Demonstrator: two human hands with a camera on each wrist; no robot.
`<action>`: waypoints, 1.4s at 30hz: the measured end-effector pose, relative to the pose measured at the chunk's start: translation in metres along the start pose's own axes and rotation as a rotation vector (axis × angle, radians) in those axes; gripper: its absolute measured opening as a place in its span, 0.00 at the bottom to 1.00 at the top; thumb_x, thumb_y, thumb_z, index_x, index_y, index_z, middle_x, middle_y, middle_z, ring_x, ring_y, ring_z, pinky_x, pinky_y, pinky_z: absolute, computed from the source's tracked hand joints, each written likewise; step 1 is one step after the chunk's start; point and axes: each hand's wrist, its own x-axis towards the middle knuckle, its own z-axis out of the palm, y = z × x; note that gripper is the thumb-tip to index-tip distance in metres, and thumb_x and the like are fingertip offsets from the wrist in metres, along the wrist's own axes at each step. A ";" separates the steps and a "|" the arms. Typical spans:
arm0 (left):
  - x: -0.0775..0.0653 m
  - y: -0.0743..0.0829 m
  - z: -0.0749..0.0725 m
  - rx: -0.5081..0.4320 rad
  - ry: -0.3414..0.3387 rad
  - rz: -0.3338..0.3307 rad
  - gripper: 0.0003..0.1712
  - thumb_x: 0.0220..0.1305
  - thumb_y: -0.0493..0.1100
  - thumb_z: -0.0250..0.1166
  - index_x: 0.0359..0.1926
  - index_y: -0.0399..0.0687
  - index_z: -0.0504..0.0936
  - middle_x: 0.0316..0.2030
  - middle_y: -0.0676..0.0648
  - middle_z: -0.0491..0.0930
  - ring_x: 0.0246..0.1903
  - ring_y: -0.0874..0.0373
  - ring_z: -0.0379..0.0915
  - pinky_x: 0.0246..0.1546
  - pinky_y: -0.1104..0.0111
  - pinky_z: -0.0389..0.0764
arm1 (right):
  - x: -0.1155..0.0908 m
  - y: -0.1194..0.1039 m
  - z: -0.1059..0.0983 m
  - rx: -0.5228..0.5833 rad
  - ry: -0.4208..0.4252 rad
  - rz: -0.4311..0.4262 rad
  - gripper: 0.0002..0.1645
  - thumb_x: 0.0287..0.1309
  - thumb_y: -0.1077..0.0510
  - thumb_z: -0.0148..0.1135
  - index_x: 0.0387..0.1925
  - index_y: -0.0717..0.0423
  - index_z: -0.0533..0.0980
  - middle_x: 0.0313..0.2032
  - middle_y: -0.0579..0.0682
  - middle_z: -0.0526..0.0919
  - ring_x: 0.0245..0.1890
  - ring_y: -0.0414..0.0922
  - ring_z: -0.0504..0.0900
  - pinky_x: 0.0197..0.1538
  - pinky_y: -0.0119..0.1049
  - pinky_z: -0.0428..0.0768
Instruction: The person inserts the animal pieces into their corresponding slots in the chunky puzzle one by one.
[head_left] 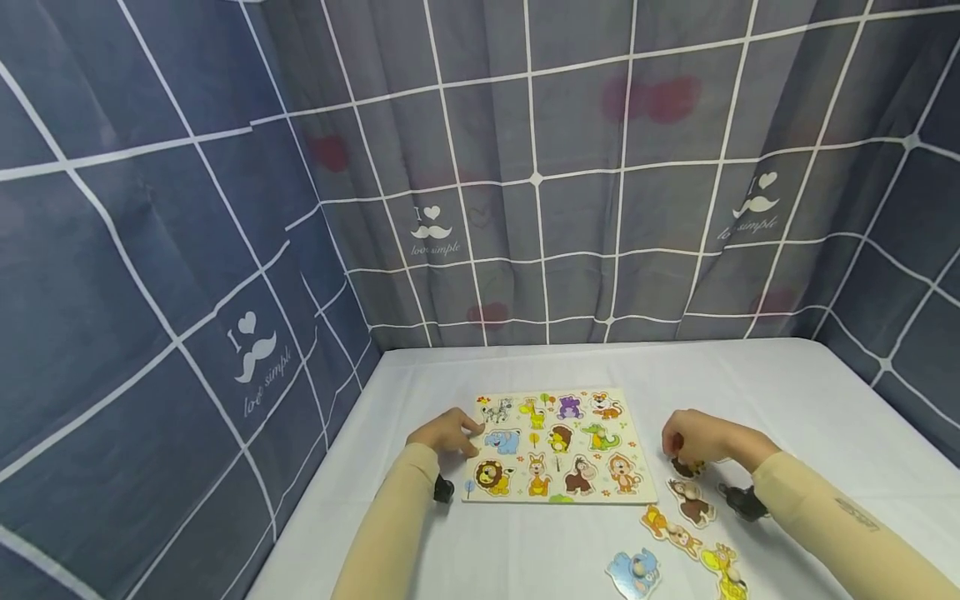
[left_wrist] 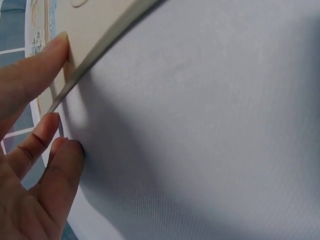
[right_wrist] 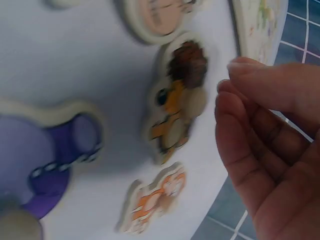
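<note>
My left hand (head_left: pixel 441 432) is at the left edge of a puzzle board (head_left: pixel 525 492) printed with animals. In the left wrist view, the thumb (left_wrist: pixel 47 65) lies on the board's face and a fingertip meets its edge, pinching it. On the right, my right hand (head_left: pixel 701 435) hovers over a hedgehog puzzle piece (head_left: pixel 684 468), partly covered in the head view. The right wrist view shows this hedgehog piece (right_wrist: pixel 175 125) with its round knob apart from the loosely bent fingers (right_wrist: pixel 232 132). Nothing is between thumb and fingertips.
Nearer me lie a brown gorilla-like piece (head_left: pixel 693 507), an orange piece (head_left: pixel 678 537), a blue elephant piece (head_left: pixel 626 571) and a giraffe piece (head_left: pixel 723 567). The right wrist view also has a purple piece (right_wrist: pixel 60 185) and an orange tiger-like piece (right_wrist: pixel 150 202). Grid-patterned curtains (head_left: pixel 570 217) surround the white table (head_left: pixel 420 375).
</note>
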 end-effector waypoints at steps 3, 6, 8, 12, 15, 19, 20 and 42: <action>-0.001 -0.001 0.002 -0.007 0.001 0.001 0.30 0.47 0.37 0.79 0.55 0.52 0.85 0.62 0.41 0.74 0.63 0.42 0.69 0.67 0.47 0.68 | -0.004 0.006 0.001 -0.018 0.009 0.003 0.14 0.40 0.76 0.65 0.25 0.56 0.81 0.24 0.46 0.78 0.26 0.42 0.73 0.28 0.32 0.73; 0.000 0.000 0.003 -0.005 -0.001 -0.006 0.30 0.47 0.37 0.79 0.55 0.53 0.85 0.62 0.41 0.73 0.63 0.42 0.69 0.67 0.47 0.68 | -0.006 0.015 0.001 -0.006 0.014 0.007 0.14 0.39 0.76 0.65 0.23 0.55 0.81 0.23 0.46 0.78 0.25 0.42 0.73 0.27 0.32 0.73; 0.000 0.000 0.002 0.001 -0.001 -0.011 0.30 0.48 0.38 0.79 0.55 0.53 0.85 0.61 0.41 0.73 0.62 0.43 0.69 0.67 0.47 0.69 | -0.008 0.020 0.000 0.010 0.008 0.010 0.14 0.38 0.76 0.64 0.22 0.55 0.80 0.23 0.46 0.78 0.24 0.42 0.73 0.26 0.31 0.73; 0.000 0.000 0.000 0.019 0.002 -0.005 0.29 0.48 0.38 0.79 0.55 0.53 0.85 0.61 0.42 0.74 0.60 0.44 0.70 0.66 0.48 0.70 | -0.007 0.026 0.000 0.047 -0.013 0.002 0.14 0.38 0.76 0.63 0.23 0.55 0.81 0.23 0.46 0.78 0.24 0.41 0.73 0.26 0.31 0.73; 0.001 0.000 -0.002 0.024 0.006 -0.008 0.30 0.48 0.39 0.79 0.55 0.53 0.85 0.62 0.42 0.73 0.60 0.44 0.70 0.66 0.47 0.70 | -0.006 0.029 0.001 0.066 -0.022 -0.027 0.13 0.40 0.76 0.64 0.24 0.55 0.81 0.23 0.45 0.79 0.23 0.40 0.73 0.25 0.30 0.73; 0.003 0.000 -0.002 0.023 0.007 -0.011 0.30 0.48 0.39 0.79 0.55 0.53 0.84 0.62 0.41 0.73 0.61 0.44 0.69 0.66 0.47 0.70 | -0.005 0.033 0.001 0.093 -0.030 -0.082 0.12 0.41 0.75 0.64 0.25 0.57 0.81 0.23 0.45 0.79 0.23 0.38 0.73 0.25 0.29 0.73; 0.003 0.000 -0.002 0.018 0.007 -0.012 0.30 0.48 0.39 0.79 0.55 0.53 0.84 0.62 0.41 0.73 0.61 0.44 0.69 0.66 0.47 0.70 | -0.005 0.034 0.000 0.101 -0.038 -0.091 0.11 0.41 0.75 0.64 0.26 0.57 0.81 0.24 0.45 0.79 0.23 0.38 0.73 0.25 0.29 0.73; 0.003 -0.001 0.002 0.034 0.013 -0.012 0.28 0.48 0.38 0.79 0.54 0.54 0.85 0.58 0.44 0.74 0.62 0.42 0.69 0.67 0.47 0.68 | -0.005 0.041 -0.003 0.177 -0.139 -0.094 0.07 0.49 0.72 0.63 0.29 0.59 0.80 0.23 0.45 0.78 0.21 0.37 0.75 0.24 0.27 0.74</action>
